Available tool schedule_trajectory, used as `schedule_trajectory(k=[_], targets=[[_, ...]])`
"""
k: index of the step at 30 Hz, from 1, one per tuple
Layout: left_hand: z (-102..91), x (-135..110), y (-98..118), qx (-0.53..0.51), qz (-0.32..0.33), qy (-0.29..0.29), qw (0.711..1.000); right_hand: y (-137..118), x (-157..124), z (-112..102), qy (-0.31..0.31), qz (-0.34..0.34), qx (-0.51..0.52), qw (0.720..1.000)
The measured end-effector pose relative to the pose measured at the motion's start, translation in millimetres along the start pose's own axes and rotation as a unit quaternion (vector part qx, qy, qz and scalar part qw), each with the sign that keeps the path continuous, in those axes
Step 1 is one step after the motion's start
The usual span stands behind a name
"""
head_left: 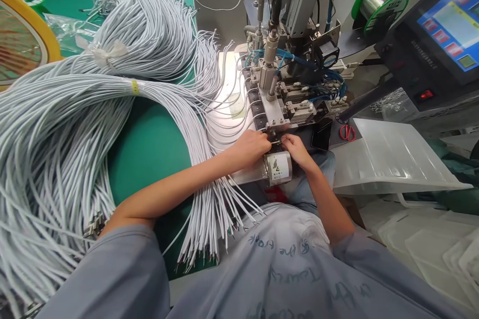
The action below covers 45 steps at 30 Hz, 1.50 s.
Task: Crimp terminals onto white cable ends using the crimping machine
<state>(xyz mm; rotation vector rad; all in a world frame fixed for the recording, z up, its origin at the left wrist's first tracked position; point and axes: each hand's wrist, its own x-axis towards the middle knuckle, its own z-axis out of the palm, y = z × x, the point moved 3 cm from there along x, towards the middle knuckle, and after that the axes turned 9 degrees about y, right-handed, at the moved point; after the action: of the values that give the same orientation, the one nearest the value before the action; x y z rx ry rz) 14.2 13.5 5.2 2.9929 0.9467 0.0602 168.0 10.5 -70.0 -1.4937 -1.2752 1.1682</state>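
Grey printed shirt cloth (284, 264) shows before the machine (267, 77); at its near end the left hand (254, 143) and right hand (294, 148) sit close together, fingers curled, their grip too small to tell. White cables (160, 95) lie heaped left of the machine, red scissors (347, 133) to its right.

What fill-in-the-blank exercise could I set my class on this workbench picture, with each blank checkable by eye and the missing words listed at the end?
1. Of the left hand and the right hand, the one nearer the scissors is the ____.
2. The scissors' handles are coloured ____.
3. The tape band round one bundle of white cables is coloured ____.
4. The wire spool near the screen has flanges coloured ____.

Missing words: right; red; yellow; green.
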Motion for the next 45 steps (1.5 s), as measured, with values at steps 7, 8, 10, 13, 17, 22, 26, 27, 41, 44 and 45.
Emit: schedule_trajectory(k=[7,8,10,13,17,22,26,27,41,44,45], targets=[[-4.5,-5.7,-1.3,0.024,-0.069,-0.005,0.997,-27.6,-43.7,-12.4,0.221,-0.094,-0.105,0.965],[-5.5,-6.0,-2.5,0.032,-0.091,-0.004,0.995,-33.4,-57.9,-8.9,0.233,-0.107,-0.094,0.962],[-7.0,-6.2,-4.9,0.04,-0.126,-0.006,0.991,-40.5,-83.8,8.4,0.161,-0.101,-0.089,0.978],[-7.5,-5.4,-7.1,0.036,-0.143,-0.019,0.989,-40.0,-112.6,49.2,-0.087,-0.059,-0.119,0.987],[-9.2,-4.0,-5.9,0.029,-0.149,-0.008,0.988,-36.6,-126.8,73.7,-0.193,-0.056,-0.189,0.961],[-20.8,-5.5,7.4,-0.059,-0.14,0.065,0.986,-48.6,-112.7,37.7,-0.056,-0.107,-0.21,0.97],[-29.5,-7.1,16.4,-0.268,-0.035,0.114,0.956,-58.4,-86.1,-3.9,0.096,-0.092,-0.098,0.986],[-29.8,-6.8,15.0,-0.322,-0.028,0.12,0.939,-59.6,-79.8,-10.9,0.115,-0.08,-0.064,0.988],[-18.4,-4.2,7.1,-0.436,-0.074,0.275,0.854,-57.4,-62.4,7.3,0.248,-0.078,0.193,0.946],[-17.5,-6.4,8.8,-0.444,-0.077,0.299,0.841,-59.6,-66.6,10.1,0.24,-0.078,0.202,0.946],[-17.3,-7.0,9.2,-0.446,-0.074,0.3,0.84,-61.1,-67.6,8.9,0.231,-0.082,0.196,0.949]])
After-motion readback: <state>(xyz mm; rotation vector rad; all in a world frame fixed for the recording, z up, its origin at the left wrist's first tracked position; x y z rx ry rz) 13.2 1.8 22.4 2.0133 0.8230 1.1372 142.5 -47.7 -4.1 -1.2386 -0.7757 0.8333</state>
